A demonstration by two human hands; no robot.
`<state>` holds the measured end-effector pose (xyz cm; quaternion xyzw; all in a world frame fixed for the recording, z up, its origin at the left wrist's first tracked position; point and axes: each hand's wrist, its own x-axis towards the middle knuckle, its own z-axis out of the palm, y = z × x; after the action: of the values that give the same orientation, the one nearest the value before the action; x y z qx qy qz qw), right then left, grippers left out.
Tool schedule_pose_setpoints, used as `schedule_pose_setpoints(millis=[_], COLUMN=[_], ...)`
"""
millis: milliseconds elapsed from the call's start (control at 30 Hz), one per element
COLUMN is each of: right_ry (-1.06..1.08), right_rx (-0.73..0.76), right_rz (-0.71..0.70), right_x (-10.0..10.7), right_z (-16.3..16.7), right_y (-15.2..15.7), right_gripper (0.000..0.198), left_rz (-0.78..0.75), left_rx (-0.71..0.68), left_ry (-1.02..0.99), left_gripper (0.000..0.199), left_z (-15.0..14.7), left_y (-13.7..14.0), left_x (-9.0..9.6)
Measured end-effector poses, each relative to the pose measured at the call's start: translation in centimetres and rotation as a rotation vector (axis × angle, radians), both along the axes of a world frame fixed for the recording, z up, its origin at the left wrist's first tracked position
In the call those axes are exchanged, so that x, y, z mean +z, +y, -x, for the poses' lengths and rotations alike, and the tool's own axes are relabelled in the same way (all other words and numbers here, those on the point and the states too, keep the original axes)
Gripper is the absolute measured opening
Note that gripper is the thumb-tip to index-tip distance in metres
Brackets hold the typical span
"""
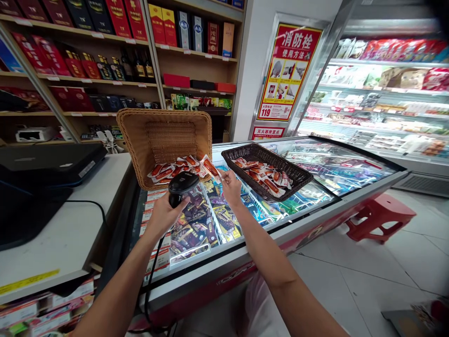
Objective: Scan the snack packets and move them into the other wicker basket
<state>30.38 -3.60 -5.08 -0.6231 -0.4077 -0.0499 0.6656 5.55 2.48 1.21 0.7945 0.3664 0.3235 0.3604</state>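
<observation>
My left hand [166, 214] is wrapped round the handle of a black barcode scanner [182, 183], its cable hanging down past my wrist. Between the fingers of my right hand [231, 188] is a packaged sausage [211, 167], held by its lower end just right of the scanner's head. Behind them a tan wicker basket [164, 117] lies tipped with its opening towards me, several wrapped sausages [164, 173] on its lower side. To the right, a dark brown woven tray [298, 175] contains more wrapped sausages [263, 174].
Basket and tray rest on a glass-topped chest freezer [231, 224] full of packaged ice creams. A white counter [42, 224] with a black device [49, 164] stands at left. A red stool [382, 215] is on the floor at right. Shelves of boxes [80, 61] line the back.
</observation>
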Motion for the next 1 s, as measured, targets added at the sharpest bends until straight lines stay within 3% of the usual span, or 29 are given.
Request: schedule_pose_setpoints(millis=[233,733,867,1000], right_ry=[-0.038,0.057,0.11,0.253], right_rx=[0.025,0.13,0.157,0.377], right_rz=[-0.004,0.012,-0.001,0.008], right_x=[-0.4,0.4,0.6,1.3], right_z=[0.0,0.7,0.7,1.0], right_y=[0.3,-0.2,-0.2,-0.3], right_gripper=[0.03,0.036,0.041,0.053], left_rz=[-0.064,0.03,0.199,0.44], left_rx=[-0.018,0.001,0.023,0.175], left_ry=[0.029,-0.074,-0.206,-0.522], left_gripper=[0.045,0.04,0.046,0.059], left_z=[-0.2,0.0,-0.5,-0.9], left_y=[0.3,-0.2,-0.5,-0.5], left_x=[-0.2,0.0,0.0,0.7])
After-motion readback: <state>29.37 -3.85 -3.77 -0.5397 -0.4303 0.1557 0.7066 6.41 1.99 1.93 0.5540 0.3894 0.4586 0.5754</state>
